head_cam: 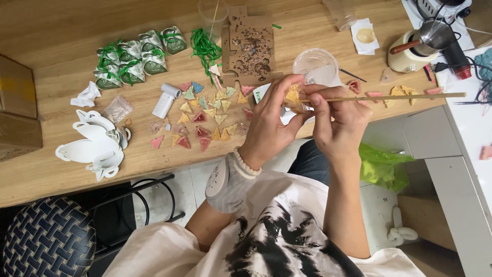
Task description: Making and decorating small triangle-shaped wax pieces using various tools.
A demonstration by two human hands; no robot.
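Both forearms rise from my lap edge: my left hand [269,123] pinches a small yellow triangular piece [293,95] above the table's [77,174] front edge, fingers narrow around it, while my right hand [338,120] grips a thin wooden stick [405,96] touching it. I judge short, light strokes best, piece steadied. Coloured triangles [207,118] lie just left, a clear plastic cup [316,65] behind.

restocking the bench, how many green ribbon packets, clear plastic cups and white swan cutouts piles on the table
Green-ribboned packets: 6
Clear plastic cups: 3
Stack of white swan-shaped cutouts: 1 stack, sheets too overlapped to count
Total: 10 counting the stack as one
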